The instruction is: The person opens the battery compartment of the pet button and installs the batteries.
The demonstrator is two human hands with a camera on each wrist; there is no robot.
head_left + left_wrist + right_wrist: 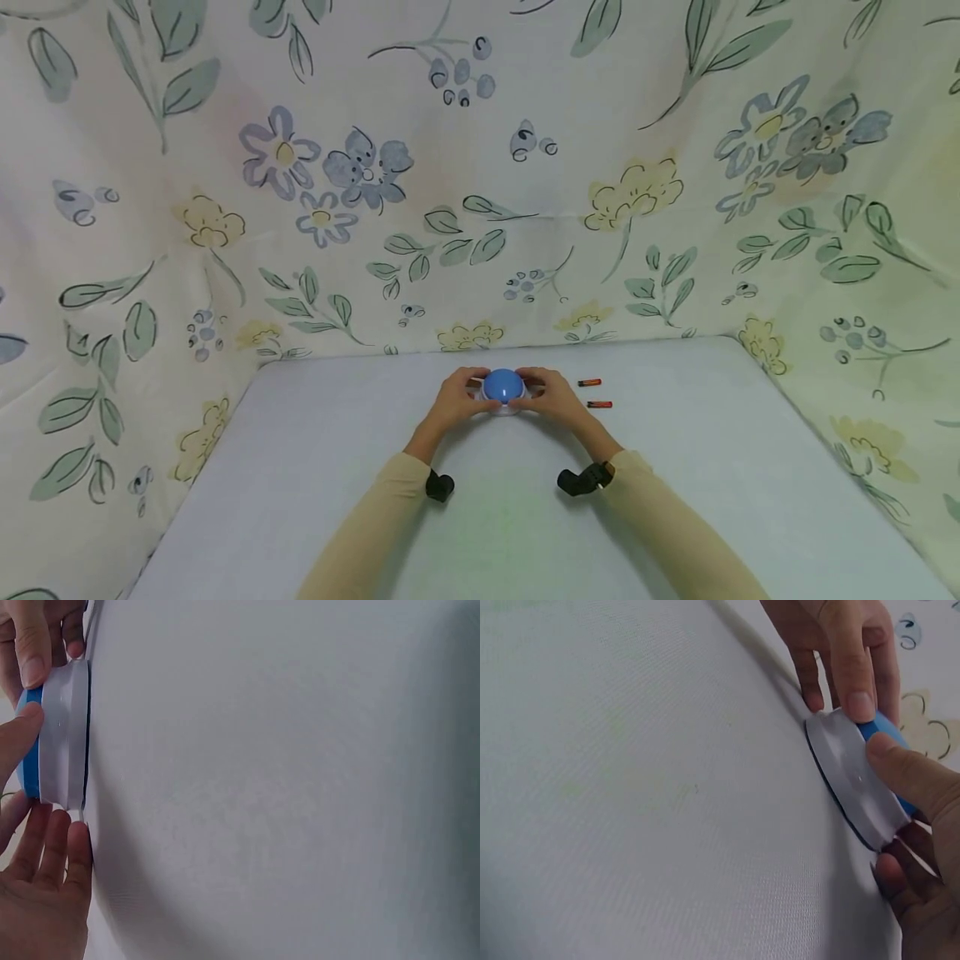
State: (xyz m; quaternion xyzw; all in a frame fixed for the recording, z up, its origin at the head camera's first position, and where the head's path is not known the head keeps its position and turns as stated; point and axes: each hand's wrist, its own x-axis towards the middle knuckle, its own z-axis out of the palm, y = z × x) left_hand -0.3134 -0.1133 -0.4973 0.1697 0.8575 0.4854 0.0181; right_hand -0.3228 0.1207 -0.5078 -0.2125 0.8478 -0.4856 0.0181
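Note:
A small round lamp (503,388) with a blue dome and a white base sits on the pale table (300,475) near its far edge. Both hands hold it from either side. My left hand (467,393) grips its left rim, thumb on the dome and fingers at the base. My right hand (542,393) grips the right rim the same way. In the left wrist view the lamp (64,735) rests flat on the table with my left hand (52,776) around it. The right wrist view shows the lamp's base (851,776) pinched by my right hand (892,814).
Two small orange batteries lie just right of the lamp, one farther back (589,382) and one nearer (599,404). Floral cloth (480,208) walls the table at the back and both sides. A black camera sits on each wrist (439,486), (581,481).

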